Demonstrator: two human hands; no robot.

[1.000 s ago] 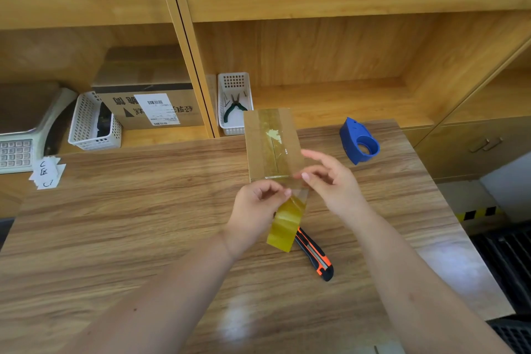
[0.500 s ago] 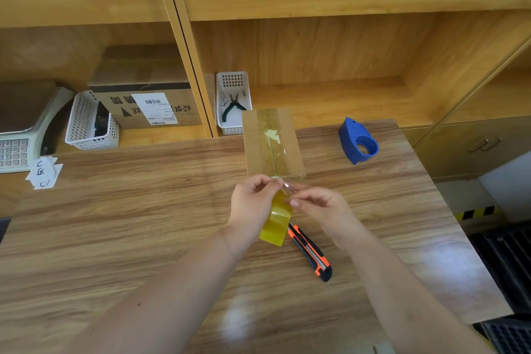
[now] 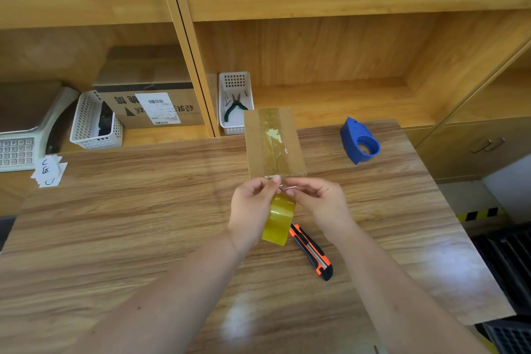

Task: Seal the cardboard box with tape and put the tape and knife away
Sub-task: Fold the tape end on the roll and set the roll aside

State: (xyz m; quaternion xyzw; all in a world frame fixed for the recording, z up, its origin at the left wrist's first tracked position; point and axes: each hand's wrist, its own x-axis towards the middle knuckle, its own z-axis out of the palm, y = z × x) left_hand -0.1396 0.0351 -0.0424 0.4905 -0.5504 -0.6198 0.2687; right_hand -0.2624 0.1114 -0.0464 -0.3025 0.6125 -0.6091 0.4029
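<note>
A small cardboard box lies on the wooden table, a strip of clear tape running along its top seam. Just in front of its near edge my left hand holds a yellowish tape roll. My right hand pinches the loose clear end of the tape between thumb and fingertips, next to the left thumb. An orange and black utility knife rests on the table under my right wrist.
A blue tape dispenser stands at the table's far right. On the shelf behind are a white basket with pliers, another white basket, a labelled carton, and a scale. Paper slips lie at the left edge.
Both hands and the tape roll drew back from over the box's near end toward me and lower. My right hand closed onto the tape's loose end.
</note>
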